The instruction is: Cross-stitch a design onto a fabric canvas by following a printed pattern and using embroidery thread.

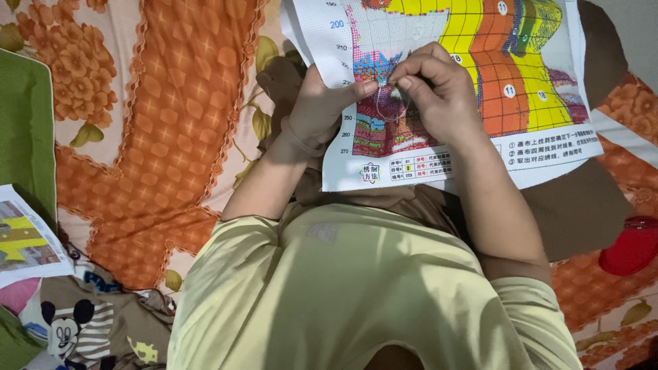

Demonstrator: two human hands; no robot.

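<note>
Left hand (319, 109) grips the canvas (439, 82) edge from beneath; right hand (439, 92) pinches a thread (392, 109) on it, above the bed (178, 137).

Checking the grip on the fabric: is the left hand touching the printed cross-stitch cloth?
Touching. The head view shows the left hand gripping the cloth's left edge, thumb pressed on top.

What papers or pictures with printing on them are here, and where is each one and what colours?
Cross-stitch cloth: top middle, held by the left hand and right hand; white rectangle, yellow, orange, pink and blue grid, black print along the bottom.
Printed sheet: left edge on the bedding; white border, yellow and grey blocks.
</note>
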